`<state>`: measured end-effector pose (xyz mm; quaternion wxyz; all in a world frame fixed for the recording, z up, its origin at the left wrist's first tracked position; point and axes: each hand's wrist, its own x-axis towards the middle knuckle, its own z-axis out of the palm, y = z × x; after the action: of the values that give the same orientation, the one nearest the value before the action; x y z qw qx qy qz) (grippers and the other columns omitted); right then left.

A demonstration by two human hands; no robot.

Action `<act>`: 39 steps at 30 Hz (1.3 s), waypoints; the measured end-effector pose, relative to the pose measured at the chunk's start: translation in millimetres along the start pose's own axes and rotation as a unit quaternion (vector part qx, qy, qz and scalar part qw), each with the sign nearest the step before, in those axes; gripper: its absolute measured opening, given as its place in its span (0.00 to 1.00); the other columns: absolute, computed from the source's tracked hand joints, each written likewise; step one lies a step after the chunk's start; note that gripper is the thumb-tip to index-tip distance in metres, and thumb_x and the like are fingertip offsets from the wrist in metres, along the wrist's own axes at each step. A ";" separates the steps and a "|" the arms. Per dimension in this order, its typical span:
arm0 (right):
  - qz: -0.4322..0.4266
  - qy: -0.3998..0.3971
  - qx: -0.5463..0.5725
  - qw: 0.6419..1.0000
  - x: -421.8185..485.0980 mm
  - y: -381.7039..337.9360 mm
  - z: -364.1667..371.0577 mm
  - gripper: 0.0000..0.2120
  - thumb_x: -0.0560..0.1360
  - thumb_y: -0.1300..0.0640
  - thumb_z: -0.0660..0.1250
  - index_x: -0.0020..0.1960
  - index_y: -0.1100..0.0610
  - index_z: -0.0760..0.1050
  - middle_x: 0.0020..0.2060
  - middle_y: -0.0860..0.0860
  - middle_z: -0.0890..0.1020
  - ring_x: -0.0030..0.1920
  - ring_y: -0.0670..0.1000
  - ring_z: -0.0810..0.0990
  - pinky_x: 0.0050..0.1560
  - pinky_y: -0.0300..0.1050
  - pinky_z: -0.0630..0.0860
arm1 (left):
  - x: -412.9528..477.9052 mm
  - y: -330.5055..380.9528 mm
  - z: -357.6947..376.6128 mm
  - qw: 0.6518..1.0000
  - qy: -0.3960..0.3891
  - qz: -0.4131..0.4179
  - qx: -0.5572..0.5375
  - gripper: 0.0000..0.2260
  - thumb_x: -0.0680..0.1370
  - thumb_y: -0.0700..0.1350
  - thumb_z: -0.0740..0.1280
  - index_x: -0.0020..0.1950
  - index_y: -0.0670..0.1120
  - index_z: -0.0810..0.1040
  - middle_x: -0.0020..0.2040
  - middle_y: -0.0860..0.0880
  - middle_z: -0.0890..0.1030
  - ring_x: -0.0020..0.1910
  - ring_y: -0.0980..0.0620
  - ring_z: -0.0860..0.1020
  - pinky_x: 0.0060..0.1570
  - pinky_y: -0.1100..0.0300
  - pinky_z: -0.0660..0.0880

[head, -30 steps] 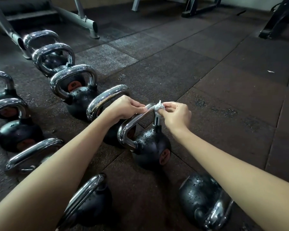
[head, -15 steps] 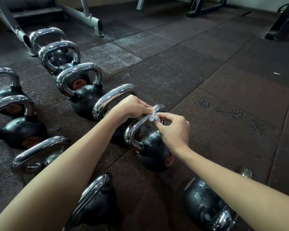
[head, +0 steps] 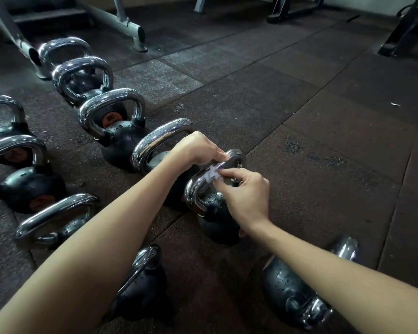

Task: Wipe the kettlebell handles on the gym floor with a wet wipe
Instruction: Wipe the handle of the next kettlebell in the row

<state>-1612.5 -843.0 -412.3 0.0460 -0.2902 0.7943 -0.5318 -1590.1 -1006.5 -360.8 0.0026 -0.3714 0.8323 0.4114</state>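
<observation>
A black kettlebell (head: 216,213) with a chrome handle (head: 194,189) stands on the rubber floor in the middle of a row. My left hand (head: 196,150) grips the top of that handle from the left. My right hand (head: 245,191) pinches a small crumpled white wet wipe (head: 211,174) and presses it onto the top bar of the handle, just below my left fingertips. Water drops speckle the kettlebell's body.
More kettlebells run up to the far left (head: 116,131), with others at the left edge (head: 22,184) and two near my forearms (head: 140,285) (head: 297,295). Grey machine frames (head: 128,27) stand behind them. Bare rubber tiles (head: 323,141) stretch to the right.
My right hand has slid the wipe from the handle's right corner leftward and down along the top bar. My left hand keeps its grip on the handle.
</observation>
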 end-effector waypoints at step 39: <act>0.027 -0.134 -0.239 0.961 -35.3 7.1 0.4 0.10 0.71 0.46 0.77 0.51 0.45 0.85 0.42 0.46 0.86 0.46 0.51 0.85 0.47 0.44 0.79 | -21.0 -5.5 6.3 0.999 0.033 0.003 0.008 0.12 0.69 0.64 0.79 0.46 0.60 0.88 0.43 0.54 0.87 0.49 0.54 0.84 0.57 0.54 0.80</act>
<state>-1586.1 -823.4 -427.0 0.0957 -0.3395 0.8926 -0.2809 -1573.4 -991.3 -362.2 -0.0228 -0.3819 0.8366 0.3921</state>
